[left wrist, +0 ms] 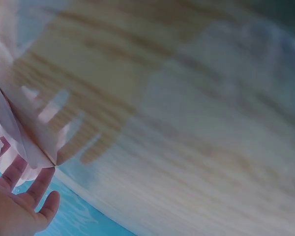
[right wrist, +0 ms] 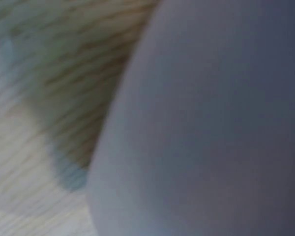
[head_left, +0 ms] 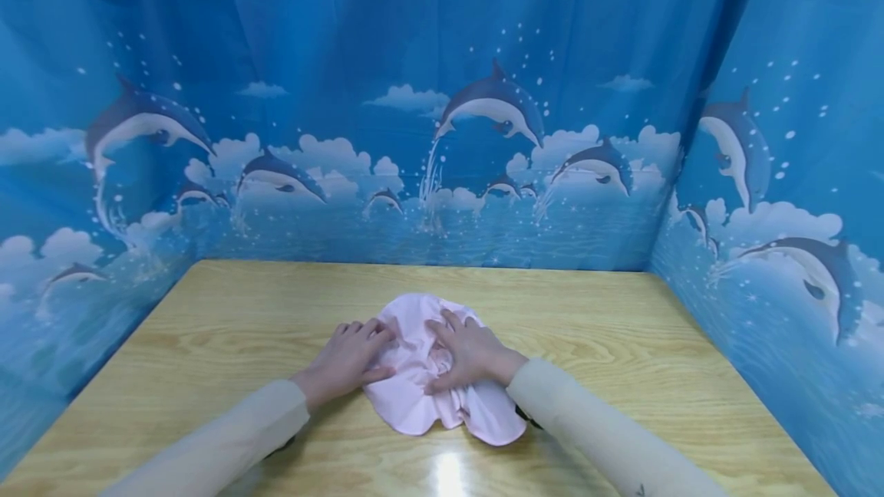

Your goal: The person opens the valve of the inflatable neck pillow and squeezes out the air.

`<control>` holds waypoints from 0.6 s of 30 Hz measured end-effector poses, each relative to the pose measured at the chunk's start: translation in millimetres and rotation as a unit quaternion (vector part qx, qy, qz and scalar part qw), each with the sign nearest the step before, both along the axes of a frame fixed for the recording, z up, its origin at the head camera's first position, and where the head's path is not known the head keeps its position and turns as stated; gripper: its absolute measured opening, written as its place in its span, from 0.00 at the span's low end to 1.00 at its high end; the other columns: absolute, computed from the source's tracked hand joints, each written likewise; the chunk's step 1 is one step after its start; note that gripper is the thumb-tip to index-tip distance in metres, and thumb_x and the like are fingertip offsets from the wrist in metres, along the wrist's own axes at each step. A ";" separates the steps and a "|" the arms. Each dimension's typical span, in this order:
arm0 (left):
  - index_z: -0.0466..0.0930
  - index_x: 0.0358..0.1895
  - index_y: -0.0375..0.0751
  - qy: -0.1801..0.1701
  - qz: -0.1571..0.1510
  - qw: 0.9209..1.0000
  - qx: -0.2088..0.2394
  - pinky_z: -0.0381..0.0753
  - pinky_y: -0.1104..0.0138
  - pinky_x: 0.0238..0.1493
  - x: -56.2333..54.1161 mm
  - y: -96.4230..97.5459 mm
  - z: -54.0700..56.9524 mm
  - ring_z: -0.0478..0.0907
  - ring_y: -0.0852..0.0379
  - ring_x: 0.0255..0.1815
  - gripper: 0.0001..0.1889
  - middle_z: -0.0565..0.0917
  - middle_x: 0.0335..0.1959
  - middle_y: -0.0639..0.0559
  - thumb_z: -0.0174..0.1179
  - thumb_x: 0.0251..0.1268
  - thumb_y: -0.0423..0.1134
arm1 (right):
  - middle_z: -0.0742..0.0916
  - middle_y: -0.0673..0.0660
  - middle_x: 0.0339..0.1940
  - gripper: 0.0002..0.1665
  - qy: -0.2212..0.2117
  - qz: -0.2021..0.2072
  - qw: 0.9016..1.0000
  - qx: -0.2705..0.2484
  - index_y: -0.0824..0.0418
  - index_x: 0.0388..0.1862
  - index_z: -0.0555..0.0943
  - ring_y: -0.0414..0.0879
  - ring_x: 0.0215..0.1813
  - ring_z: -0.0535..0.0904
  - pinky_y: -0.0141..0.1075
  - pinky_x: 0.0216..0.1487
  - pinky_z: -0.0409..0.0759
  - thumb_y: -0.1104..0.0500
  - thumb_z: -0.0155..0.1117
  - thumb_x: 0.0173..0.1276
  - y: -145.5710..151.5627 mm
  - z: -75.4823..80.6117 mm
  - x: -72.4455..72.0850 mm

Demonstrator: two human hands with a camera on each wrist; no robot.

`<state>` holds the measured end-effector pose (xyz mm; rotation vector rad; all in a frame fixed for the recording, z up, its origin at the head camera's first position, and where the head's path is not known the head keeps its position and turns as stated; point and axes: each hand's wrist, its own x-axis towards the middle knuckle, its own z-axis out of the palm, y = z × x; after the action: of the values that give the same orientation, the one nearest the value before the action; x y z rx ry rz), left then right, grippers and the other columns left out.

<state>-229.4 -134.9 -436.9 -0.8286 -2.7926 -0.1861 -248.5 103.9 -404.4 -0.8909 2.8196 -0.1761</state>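
Note:
A pale pink piece of cloth (head_left: pixel 417 405) with rounded, stitched edges lies rumpled on the wooden table. My left hand (head_left: pixel 348 359) rests at its left side, fingertips and thumb on the fabric. In the left wrist view, the loosely extended fingers (left wrist: pixel 39 184) reach the edge of the cloth (left wrist: pixel 39 142). My right hand (head_left: pixel 470 355) lies over the cloth's right half, thumb and fingers spread apart around a bunched fold. The right wrist view is blurred, and a close stretch of the cloth (right wrist: pixel 196 128) fills most of it and hides the hand.
The light wood-grain table (head_left: pixel 242 313) extends around the cloth on all sides. A blue curtain (head_left: pixel 311 98) printed with dolphins and clouds hangs behind it and along the left and right sides. Light glares off the table near its front.

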 end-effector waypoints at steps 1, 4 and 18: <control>0.72 0.55 0.53 0.002 0.001 1.000 -0.003 0.69 0.54 0.48 0.0 0.1 -0.1 0.71 0.52 0.46 0.27 0.74 0.49 0.53 0.56 0.54 0.63 | 0.57 0.60 0.73 0.62 0.000 0.000 1.000 0.000 0.50 0.71 0.54 0.66 0.64 0.63 0.56 0.57 0.66 0.25 0.63 0.41 0.1 -0.4 -0.4; 0.72 0.55 0.54 0.005 0.003 1.000 -0.009 0.69 0.53 0.49 0.4 0.7 -0.1 0.71 0.52 0.47 0.28 0.74 0.50 0.53 0.55 0.54 0.63 | 0.59 0.59 0.72 0.61 -0.006 -0.004 1.000 0.002 0.51 0.71 0.54 0.65 0.66 0.61 0.57 0.59 0.64 0.25 0.62 0.42 0.2 -1.5 -0.7; 0.67 0.60 0.50 0.031 0.005 0.999 -0.013 0.69 0.53 0.48 3.2 0.6 0.7 0.72 0.50 0.49 0.33 0.72 0.53 0.49 0.56 0.53 0.63 | 0.63 0.58 0.71 0.58 0.015 -0.010 1.000 0.014 0.49 0.70 0.57 0.62 0.65 0.60 0.57 0.59 0.63 0.23 0.56 0.45 1.7 -6.6 3.1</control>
<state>-226.2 -134.4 -436.2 -0.8112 -2.7460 -0.1210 -245.5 105.6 -411.0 -0.8659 2.8520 -0.1274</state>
